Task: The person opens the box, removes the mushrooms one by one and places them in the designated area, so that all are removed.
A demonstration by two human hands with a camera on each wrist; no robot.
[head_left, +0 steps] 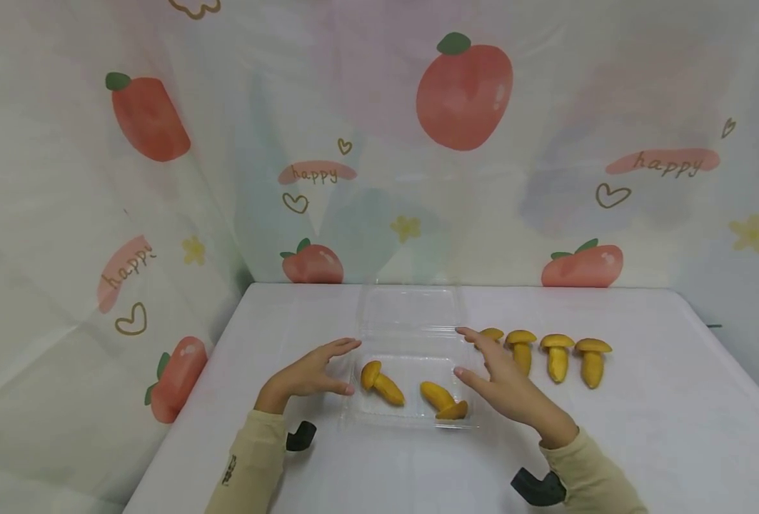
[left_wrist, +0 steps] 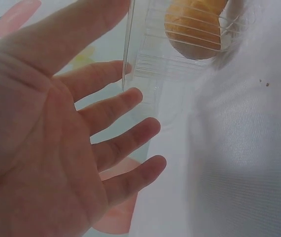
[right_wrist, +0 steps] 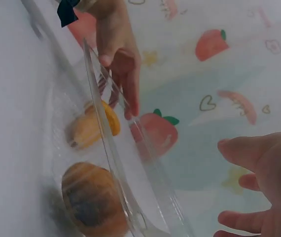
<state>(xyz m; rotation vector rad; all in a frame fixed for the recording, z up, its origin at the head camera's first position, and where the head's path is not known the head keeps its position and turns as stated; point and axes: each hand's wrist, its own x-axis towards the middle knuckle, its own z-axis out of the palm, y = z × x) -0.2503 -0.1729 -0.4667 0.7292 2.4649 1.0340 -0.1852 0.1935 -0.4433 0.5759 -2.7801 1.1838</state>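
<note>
A clear plastic clamshell box [head_left: 411, 364] sits on the table with its lid [head_left: 411, 307] folded back. Inside lie two yellow mushrooms, one mushroom [head_left: 387, 387] at the left and another mushroom [head_left: 438, 397] at the right front. My left hand [head_left: 310, 375] is at the box's left side, fingers spread; in the left wrist view its thumb and index fingertip are right at the clear rim [left_wrist: 129, 49]. On the other side my right hand [head_left: 510, 385] hovers with thumb and fingers apart, holding nothing. The right wrist view shows this hand [right_wrist: 278, 182] beside the box wall [right_wrist: 106, 143].
Several more yellow mushrooms, such as the rightmost mushroom [head_left: 592, 364], stand in a row right of the box; my right hand partly covers the row's left end. A white cloth covers the table [head_left: 675, 442]. Fruit-printed curtains [head_left: 379, 107] rise behind and at the left.
</note>
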